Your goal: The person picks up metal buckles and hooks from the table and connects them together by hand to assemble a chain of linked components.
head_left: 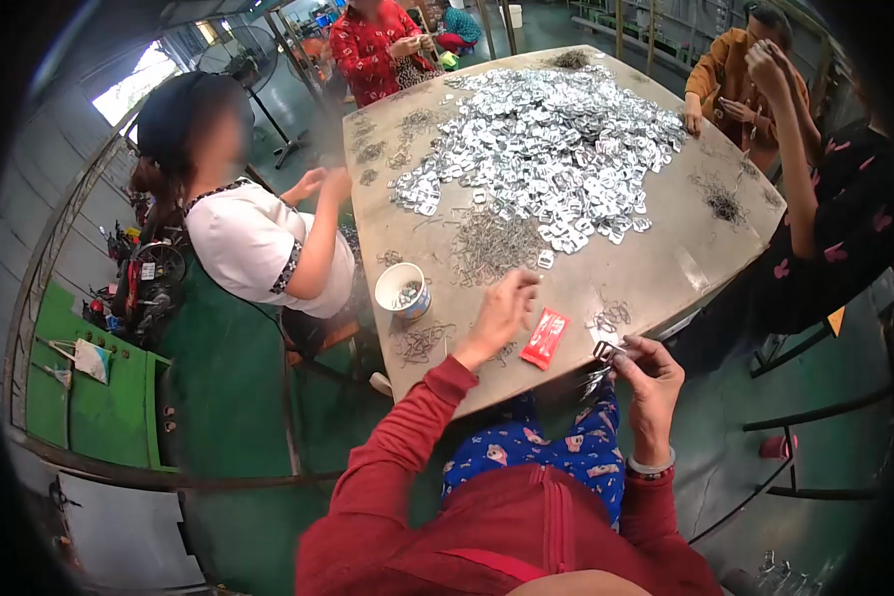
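Note:
My right hand (652,382) is at the table's front edge, thumb and fingers pinched on a metal buckle (603,350). More shiny metal pieces hang below that hand, too small to make out fully. Over the front of the table is my left hand (505,313), its fingers partly bent and smeared by motion; whether they hold anything does not show. Between the hands lies a red packet (544,339). A pile of thin bent wire pieces (492,245) spreads just beyond my left hand. Farther back is a large heap of silvery metal buckles (566,139).
A paper cup (402,290) with small pieces inside stands at the table's left edge. Small wire piles (422,343) lie around the tabletop (666,268). A person in white (268,238) sits at left; others work at the far side and right. Metal bars (815,427) stand at lower right.

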{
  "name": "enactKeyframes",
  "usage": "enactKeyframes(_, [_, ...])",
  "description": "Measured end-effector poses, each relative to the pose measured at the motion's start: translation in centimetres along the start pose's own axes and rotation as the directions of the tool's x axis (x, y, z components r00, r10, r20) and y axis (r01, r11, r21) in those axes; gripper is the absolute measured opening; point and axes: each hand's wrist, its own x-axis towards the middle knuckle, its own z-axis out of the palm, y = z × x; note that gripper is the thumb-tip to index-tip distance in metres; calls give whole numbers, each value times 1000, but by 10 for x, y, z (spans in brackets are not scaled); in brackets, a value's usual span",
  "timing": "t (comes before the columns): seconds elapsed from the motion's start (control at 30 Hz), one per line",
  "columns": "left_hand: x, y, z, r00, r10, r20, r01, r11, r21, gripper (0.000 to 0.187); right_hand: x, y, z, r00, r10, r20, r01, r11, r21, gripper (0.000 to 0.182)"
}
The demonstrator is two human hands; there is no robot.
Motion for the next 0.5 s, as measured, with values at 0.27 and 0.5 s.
enactKeyframes(0.27, [-50,86,41,911,391,130,-369,915,-164,9,-12,1,2,996,-60,-66,51,989,-135,12])
enactKeyframes(0.5, [-56,73,63,908,418,-4,-418,908,37,12,-14,7,1,973,-229,44,230,914,-335,12])
